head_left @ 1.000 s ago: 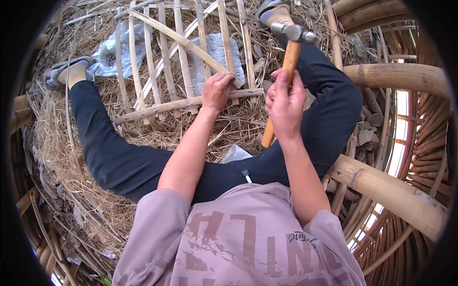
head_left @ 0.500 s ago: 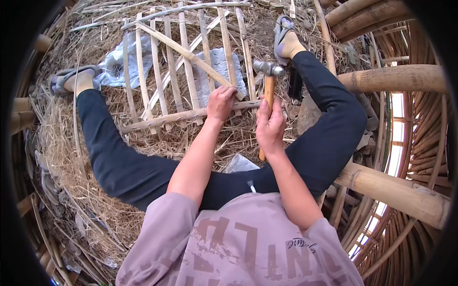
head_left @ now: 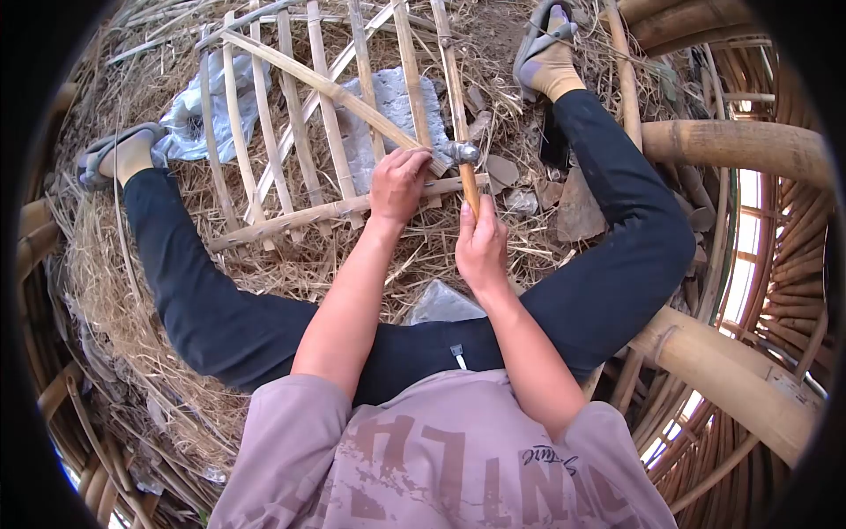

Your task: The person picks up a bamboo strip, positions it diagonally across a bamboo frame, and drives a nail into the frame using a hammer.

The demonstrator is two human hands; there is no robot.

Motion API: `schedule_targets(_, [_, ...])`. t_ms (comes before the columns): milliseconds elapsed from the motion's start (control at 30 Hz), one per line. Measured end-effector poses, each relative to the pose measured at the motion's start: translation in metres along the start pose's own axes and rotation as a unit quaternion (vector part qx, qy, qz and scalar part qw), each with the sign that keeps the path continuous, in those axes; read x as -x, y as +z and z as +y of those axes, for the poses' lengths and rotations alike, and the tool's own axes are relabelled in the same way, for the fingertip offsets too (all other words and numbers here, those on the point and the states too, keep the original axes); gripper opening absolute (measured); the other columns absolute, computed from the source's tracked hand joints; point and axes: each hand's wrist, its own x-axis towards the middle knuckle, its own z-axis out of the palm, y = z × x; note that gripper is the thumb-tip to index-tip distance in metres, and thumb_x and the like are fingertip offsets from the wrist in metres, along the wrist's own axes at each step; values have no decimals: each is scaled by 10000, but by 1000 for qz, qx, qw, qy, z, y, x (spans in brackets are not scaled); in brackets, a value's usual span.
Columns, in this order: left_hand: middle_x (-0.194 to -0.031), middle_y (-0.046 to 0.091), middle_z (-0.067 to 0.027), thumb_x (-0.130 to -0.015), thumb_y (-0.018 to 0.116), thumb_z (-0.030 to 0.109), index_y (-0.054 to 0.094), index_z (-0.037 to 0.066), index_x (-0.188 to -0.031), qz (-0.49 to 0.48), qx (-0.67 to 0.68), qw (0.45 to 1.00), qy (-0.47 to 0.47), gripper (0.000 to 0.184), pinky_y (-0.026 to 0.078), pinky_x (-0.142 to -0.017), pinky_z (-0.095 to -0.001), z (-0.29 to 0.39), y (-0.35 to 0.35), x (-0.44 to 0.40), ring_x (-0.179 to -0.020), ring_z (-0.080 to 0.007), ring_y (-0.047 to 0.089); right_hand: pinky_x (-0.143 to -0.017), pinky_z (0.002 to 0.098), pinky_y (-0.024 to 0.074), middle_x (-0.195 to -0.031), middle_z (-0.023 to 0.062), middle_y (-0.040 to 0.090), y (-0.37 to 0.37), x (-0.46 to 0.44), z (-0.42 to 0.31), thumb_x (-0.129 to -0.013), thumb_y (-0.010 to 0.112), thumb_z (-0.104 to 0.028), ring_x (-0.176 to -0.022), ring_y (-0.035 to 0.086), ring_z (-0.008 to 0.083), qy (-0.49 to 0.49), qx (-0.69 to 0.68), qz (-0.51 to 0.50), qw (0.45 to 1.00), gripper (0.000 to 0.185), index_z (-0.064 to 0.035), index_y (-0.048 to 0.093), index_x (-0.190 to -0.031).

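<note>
My left hand (head_left: 398, 187) is closed at the lower end of a diagonal bamboo strip (head_left: 326, 85), its fingertips pressed over the wood. Whether a nail sits between those fingers is too small to tell. The strip lies across a frame of upright bamboo slats (head_left: 361, 70) joined by a bottom rail (head_left: 291, 219). In my right hand (head_left: 483, 249) is a hammer (head_left: 473, 189), gripped by its wooden handle. Its metal head is lowered close to my left fingertips, over the strip's end; contact cannot be made out.
Flat stone (head_left: 392, 101) and a clear plastic bag (head_left: 211, 110) lie beneath the slats, on straw (head_left: 167, 353). A dark object (head_left: 555, 145) is beside my raised leg. Thick bamboo poles (head_left: 723, 145) stand at the right. A pale stone-like piece (head_left: 441, 304) rests between my legs.
The hammer has come down from its raised position, and its head is now beside my left fingertips. My left hand stays at the strip's end. The view has shifted slightly.
</note>
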Motion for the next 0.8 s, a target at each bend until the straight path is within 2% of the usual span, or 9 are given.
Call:
schedule_targets(67, [-1000, 756, -75, -838, 726, 61, 713, 58, -958, -1, -13, 1000, -3, 120, 547, -809, -403, 2, -2, 1, -903, -277, 697, -582, 578, 468, -726, 282, 634, 0, -1, 4, -1051, 522, -205, -693, 637, 512, 7, 24, -39, 999, 208, 2, 516, -1074])
schedule_targets(267, [-1006, 758, -79, -833, 725, 52, 725, 57, -966, -2, -20, 1000, -4, 133, 550, -803, -394, 5, -3, 0, -895, -279, 697, -548, 565, 485, -712, 278, 642, 4, 4, 10, -1051, 527, -203, -666, 649, 500, -24, -5, -15, 1000, 228, 14, 523, -1121])
schedule_targets(367, [-1012, 761, -79, -833, 725, 50, 733, 52, -968, 2, -20, 1000, -2, 135, 552, -802, -389, 2, 0, 1, -889, -277, 697, -534, 553, 489, -705, 275, 642, 1, 4, 7, -1052, 526, -198, -641, 650, 488, -2, 22, -57, 998, 235, 24, 525, -1128])
schedule_targets(500, [-1016, 763, -76, -830, 726, 54, 735, 48, -968, -5, -15, 1000, -8, 139, 553, -801, -390, 2, -1, 1, -891, -274, 699, -514, 535, 488, -686, 260, 636, 8, 8, 14, -1044, 542, -174, -626, 651, 473, -20, -6, 1, 1000, 220, 35, 519, -1110])
schedule_targets(800, [-1020, 764, -72, -843, 716, 63, 735, 53, -974, -10, -23, 1000, -15, 133, 556, -805, -383, 3, -2, 2, -901, -265, 704, -521, 548, 492, -715, 268, 642, 6, 7, 13, -1029, 559, -161, -633, 650, 480, -32, 17, -14, 999, 197, 22, 506, -1076])
